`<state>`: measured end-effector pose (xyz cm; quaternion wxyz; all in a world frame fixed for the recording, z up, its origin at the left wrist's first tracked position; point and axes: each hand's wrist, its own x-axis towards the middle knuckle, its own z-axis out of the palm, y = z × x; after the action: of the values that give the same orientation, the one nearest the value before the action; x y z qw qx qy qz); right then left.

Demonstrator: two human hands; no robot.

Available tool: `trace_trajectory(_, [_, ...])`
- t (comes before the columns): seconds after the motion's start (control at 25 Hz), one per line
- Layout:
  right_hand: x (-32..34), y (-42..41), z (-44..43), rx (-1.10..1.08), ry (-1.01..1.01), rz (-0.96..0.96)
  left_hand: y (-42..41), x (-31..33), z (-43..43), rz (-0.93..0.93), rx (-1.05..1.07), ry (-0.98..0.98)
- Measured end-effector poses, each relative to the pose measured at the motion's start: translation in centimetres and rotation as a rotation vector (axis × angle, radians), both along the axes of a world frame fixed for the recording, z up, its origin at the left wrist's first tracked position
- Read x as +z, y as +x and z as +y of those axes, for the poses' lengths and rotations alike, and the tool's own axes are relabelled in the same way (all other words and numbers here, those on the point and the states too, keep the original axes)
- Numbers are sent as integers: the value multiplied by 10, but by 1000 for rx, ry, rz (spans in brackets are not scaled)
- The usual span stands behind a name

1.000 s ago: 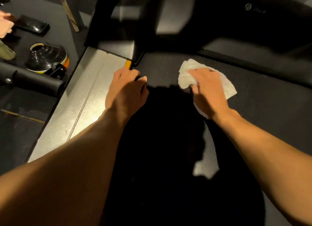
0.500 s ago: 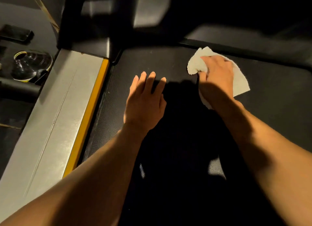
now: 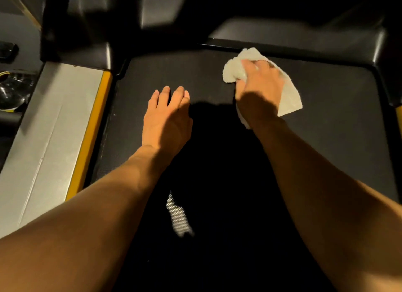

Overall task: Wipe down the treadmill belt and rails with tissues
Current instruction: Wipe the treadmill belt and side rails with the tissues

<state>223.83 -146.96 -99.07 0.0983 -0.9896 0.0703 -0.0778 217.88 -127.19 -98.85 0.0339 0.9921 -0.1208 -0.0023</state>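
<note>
While the right hand [image 3: 258, 89] presses a white tissue [image 3: 290, 95] onto the treadmill belt [image 3: 337, 128] near its front edge, with fingers curled over the bunched paper and gripping it, the left hand [image 3: 166, 119] lies flat on the belt nearby, fingers straight and holding nothing. Left of the belt runs a grey rail [image 3: 50, 135] edged in yellow.

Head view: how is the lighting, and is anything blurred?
Head view: dim, warm light; a deep shadow swallows the near part of the black textured treadmill belt; the right hand on the crumpled white tissue is slightly motion-blurred; the left hand reads clearly.
</note>
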Motion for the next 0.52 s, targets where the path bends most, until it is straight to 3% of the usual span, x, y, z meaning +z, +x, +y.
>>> trace_trajectory(0.16, [-2,-18,8,266,181,-57,10,17,-21,4,178,-60])
trace_trajectory(0.24, [-8,-44,-16,328,191,-19,10,18,-39,-71,80,-151])
trace_trajectory(0.32, [-8,-64,-48,294,237,109,5,12,-65,-184,-238,-192])
trace_trajectory(0.4, [6,-61,-68,163,278,8,8,12,-95,-177,-411,-195])
trace_trajectory(0.52, [13,-25,-61,52,305,-2,36,21,-126,53,-223,-192])
